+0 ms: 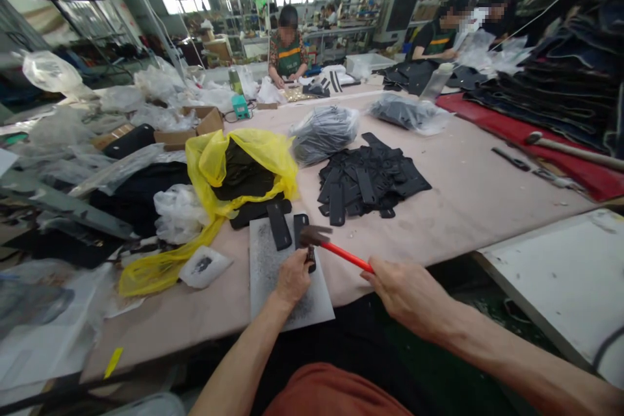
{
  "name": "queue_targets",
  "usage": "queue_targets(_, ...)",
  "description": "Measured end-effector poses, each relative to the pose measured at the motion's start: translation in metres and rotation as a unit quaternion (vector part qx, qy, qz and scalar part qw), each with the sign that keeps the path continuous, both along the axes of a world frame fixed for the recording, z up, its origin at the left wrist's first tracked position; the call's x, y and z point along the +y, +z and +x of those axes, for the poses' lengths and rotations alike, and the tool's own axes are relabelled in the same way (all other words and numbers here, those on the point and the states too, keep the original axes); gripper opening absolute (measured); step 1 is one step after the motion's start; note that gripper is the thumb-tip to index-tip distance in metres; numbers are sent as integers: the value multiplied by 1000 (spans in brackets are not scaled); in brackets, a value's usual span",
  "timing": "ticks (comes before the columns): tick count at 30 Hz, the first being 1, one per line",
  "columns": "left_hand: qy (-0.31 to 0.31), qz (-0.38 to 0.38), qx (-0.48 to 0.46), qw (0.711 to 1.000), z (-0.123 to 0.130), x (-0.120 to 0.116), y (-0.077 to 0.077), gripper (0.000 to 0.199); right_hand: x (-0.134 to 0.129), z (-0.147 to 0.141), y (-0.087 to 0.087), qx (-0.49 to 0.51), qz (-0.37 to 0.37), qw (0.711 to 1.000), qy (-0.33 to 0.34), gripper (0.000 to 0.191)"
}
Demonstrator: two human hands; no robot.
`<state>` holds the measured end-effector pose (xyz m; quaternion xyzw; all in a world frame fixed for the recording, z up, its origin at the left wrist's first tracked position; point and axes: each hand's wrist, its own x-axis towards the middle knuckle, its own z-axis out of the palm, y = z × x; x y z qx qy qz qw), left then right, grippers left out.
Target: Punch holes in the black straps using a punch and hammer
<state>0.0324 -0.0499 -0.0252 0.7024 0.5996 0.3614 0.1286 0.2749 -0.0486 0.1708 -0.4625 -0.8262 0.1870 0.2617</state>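
My right hand [397, 287] is wrapped round the red handle of a hammer [347, 256], whose dark head is over the top of a small dark tool. That tool [311, 259] is pinched upright in my left hand [293, 278], above a black strip [301, 221] on a speckled white board [266, 273]. Another black strip [279, 226] lies on the board just to the left. Whether hammer and tool touch is unclear.
A pile of black pieces [365, 179] lies beyond the hammer. A yellow bag [287, 172] with dark cloth stands behind the board. Clear bags [325, 133], a wooden-handled tool [575, 151] and pliers [553, 177] lie farther off. A person [288, 52] works across the table.
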Motion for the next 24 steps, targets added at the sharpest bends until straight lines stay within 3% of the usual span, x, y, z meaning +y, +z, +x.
queue_targets(2,2,-2,-2,1000,0,0,0,16,7,6,-9,-69,-78,995,4,33)
queue_targets(5,4,-5,-15,1000,-1,0,-1,18,24,15,-31,-4,-180,982,-49,36)
queue_targets(8,1,-12,-20,1000,-1,0,-1,20,43,20,-74,79,-294,947,-101,37)
queue_targets(10,5,-17,-19,1000,-1,-1,0,21,53,21,-110,55,-339,931,-120,37)
queue_targets(12,9,-22,-21,1000,-1,-1,0,23,59,20,-138,-18,-308,944,-118,36)
queue_targets(14,9,-25,-27,999,-1,-1,1,24,62,14,-153,-81,-219,966,-108,31)
queue_targets(18,8,-27,-44,999,-1,0,-1,25,59,-18,-153,-87,-49,994,-46,32)
queue_targets(21,7,-28,-51,998,-1,-1,-1,25,49,-55,-156,-32,-55,998,23,37)
queue_targets(24,6,-40,-65,997,0,-1,2,26,39,-81,-167,-9,-86,996,32,43)
